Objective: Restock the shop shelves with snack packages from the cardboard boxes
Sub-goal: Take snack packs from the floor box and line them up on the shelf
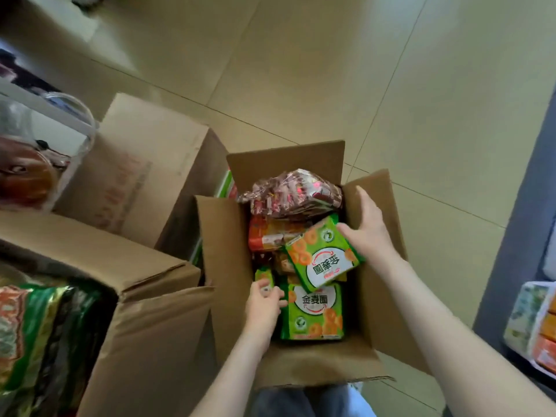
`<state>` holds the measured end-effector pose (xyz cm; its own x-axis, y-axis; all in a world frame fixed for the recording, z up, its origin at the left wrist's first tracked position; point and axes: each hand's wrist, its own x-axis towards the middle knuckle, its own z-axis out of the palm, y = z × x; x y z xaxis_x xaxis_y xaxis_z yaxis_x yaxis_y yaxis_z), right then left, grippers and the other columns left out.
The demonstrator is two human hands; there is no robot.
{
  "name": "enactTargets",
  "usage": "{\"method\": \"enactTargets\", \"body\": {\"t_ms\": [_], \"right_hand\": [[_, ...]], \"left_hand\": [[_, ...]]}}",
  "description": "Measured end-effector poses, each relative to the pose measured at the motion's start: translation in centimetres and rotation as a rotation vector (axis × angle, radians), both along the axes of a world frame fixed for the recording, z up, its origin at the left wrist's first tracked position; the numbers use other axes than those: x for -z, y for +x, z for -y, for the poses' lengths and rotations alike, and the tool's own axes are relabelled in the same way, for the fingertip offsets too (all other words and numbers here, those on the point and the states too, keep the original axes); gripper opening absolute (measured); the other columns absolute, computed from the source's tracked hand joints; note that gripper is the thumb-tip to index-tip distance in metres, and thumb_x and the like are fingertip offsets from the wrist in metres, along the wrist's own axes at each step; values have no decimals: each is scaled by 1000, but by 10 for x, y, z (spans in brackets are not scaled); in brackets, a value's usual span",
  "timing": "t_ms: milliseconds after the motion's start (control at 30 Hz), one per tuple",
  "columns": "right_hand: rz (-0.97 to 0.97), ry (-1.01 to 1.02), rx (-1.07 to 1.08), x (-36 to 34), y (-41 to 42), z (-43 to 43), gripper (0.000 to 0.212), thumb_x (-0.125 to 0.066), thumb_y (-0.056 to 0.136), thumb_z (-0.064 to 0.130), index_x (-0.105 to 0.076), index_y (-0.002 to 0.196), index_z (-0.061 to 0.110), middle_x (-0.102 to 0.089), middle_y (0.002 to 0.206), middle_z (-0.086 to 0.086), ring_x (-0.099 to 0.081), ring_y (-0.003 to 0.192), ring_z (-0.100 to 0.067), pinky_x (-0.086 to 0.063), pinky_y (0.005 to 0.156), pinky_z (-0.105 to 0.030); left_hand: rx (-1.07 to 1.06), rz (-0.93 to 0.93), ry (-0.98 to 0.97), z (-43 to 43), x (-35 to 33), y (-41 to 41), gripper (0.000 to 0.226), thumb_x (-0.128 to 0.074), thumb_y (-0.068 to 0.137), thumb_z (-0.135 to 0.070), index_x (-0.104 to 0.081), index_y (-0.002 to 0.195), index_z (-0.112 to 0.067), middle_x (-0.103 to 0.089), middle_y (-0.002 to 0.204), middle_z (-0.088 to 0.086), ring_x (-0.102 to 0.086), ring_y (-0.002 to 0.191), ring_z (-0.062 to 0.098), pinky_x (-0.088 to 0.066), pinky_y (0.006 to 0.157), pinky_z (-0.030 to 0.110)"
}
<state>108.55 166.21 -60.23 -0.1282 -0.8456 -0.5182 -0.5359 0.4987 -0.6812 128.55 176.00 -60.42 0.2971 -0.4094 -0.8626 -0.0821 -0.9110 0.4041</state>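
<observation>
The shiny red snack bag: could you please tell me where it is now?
Head view, centre: the shiny red snack bag lies at the open box's far end, atop orange packages, beyond the right hand's green package.

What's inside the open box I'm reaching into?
A tilted green pack in the right hand, a small green pack in the left hand, orange packs, a reddish bag. Lower layers are covered.

Cardboard box [225, 251], right hand [368, 233] holding green pack [323, 257], left hand [263, 307] gripping small packet [264, 276]
</observation>
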Motion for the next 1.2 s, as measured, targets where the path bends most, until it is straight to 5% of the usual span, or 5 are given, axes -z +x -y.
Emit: {"method": "enactTargets", "body": {"t_ms": [233, 433, 733, 967, 1200], "right_hand": [[-149, -34, -378, 53, 38, 74, 105, -77, 74, 27, -7, 152, 29, -37, 136, -11, -29, 128, -30, -24, 108, -43], [-332, -306, -575, 54, 43, 44, 56, -66, 81, 37, -46, 131, 23, -53, 127, 2, -35, 121, -25, -24, 96, -43], [-16, -360, 92, -108, 4, -52, 70, -87, 63, 20, -48, 120, 10, -49, 112, -3, -48, 101, -5, -39, 91, -11], [194, -271, 643, -267, -46, -168, 54, -86, 62, 21, -52, 103, 30, -66, 104, -3, -65, 94, -18, -51, 84, -37], [347, -229, 867, -382, -86, -320, 83, -88, 55, 36, -55, 126, 11, -67, 118, -7, -64, 108, -26, -50, 94, -45]], "left_hand": [[28, 14, 30, -25, 36, 21, 20, -46, 99, -9, -46, 119, -12, -61, 88, 2, -58, 69, 10, -44, 61, 19], [13, 2, 38, -26, 17, 17, 25, -43, 100, -6, -45, 124, -9, -59, 87, 2, -57, 70, 9, -45, 62, 16], [40, -98, 11, 0, -101, -32, 24, -47, 97, -9, -46, 121, -12, -59, 87, -3, -60, 71, 10, -50, 69, 27], [424, -386, -207, -23, -230, -62, 118, -83, 51, -55, -16, 147, -43, -25, 154, -1, -36, 137, 16, -33, 113, 43], [867, -628, -260, -104, -322, -101, 88, -72, 73, -54, -14, 139, -63, -48, 144, -5, -43, 134, 11, -40, 109, 43]]}}
